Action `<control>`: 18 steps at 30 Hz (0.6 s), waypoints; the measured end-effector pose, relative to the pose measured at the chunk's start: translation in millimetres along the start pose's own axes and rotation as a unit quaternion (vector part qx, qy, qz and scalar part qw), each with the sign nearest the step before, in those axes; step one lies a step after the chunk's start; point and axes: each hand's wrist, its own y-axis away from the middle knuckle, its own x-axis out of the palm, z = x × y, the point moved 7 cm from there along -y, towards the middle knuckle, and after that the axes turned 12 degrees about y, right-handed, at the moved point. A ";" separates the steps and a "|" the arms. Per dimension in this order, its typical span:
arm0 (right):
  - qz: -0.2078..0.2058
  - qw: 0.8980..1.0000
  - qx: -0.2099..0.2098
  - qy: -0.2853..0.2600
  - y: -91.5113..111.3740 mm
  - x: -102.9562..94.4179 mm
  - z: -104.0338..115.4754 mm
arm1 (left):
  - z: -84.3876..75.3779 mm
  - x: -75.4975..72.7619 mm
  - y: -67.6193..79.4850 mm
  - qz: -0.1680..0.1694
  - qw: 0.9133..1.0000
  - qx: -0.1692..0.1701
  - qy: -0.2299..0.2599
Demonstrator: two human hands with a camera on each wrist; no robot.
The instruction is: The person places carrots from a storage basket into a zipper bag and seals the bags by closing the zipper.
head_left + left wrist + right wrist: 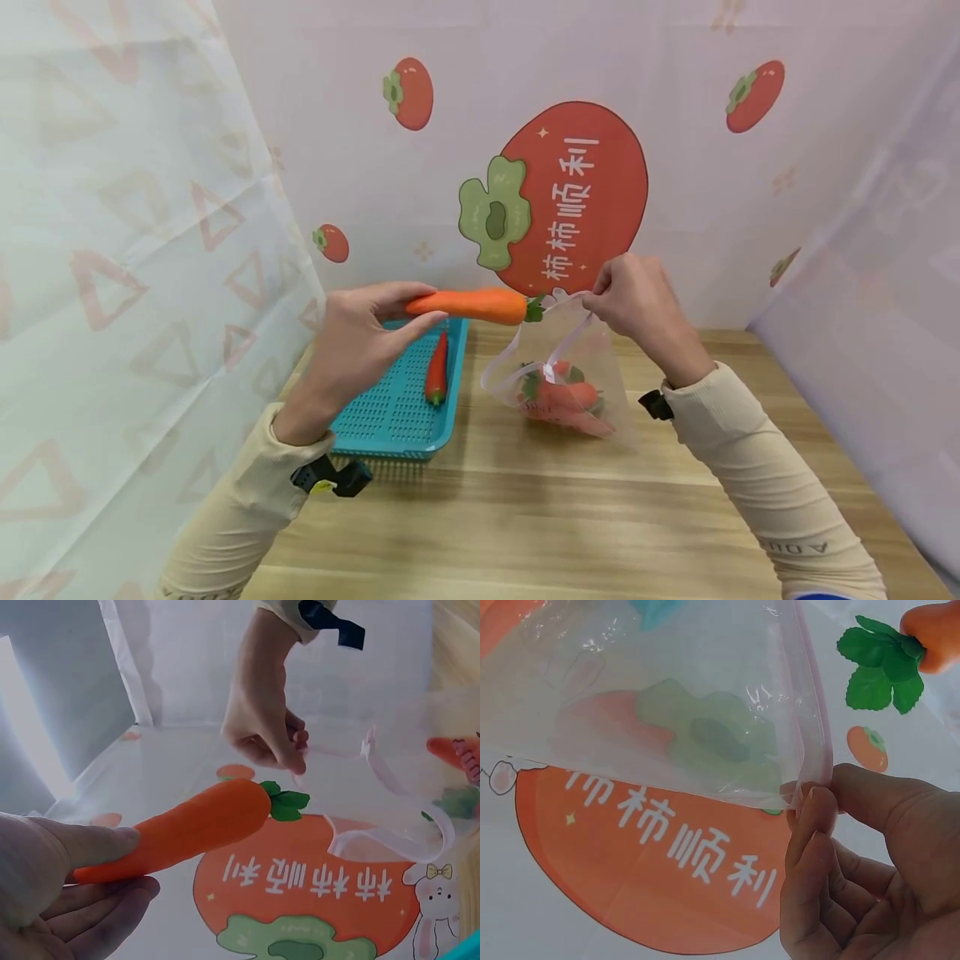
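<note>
your left hand (348, 350) gripped a carrot (476, 306), right hand (639, 307) pinched the bag (609, 362); loading seemed underway, likely needing mouth alignment next.

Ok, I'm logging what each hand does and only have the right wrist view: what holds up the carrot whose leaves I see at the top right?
Observer: The left hand; its thumb and fingers pinch the carrot by the leafless end.
Operator: Are any more vegetables lying nearby?
Observer: Yes, a red pepper lies in the blue basket, left of the see-through bag in the head view.
Operator: And what does that bag hold?
Observer: Several red-orange pieces with green leaves, bunched low inside.
</note>
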 end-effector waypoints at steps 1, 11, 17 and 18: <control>0.000 1.000 0.000 -0.001 0.3 0.3 0.0 | -1.3 2.6 -0.3 0.005 1.000 0.000 0.004; 0.001 1.000 0.000 0.000 2.7 2.4 2.7 | 2.5 34.3 -4.2 0.058 0.998 -0.016 -0.002; 0.005 1.000 -0.006 0.001 3.3 1.4 4.9 | 8.4 55.7 -9.6 0.086 0.996 -0.015 -0.010; 0.006 1.000 -0.005 -0.001 3.2 1.2 4.8 | 8.7 59.2 -10.6 0.090 0.996 -0.013 -0.012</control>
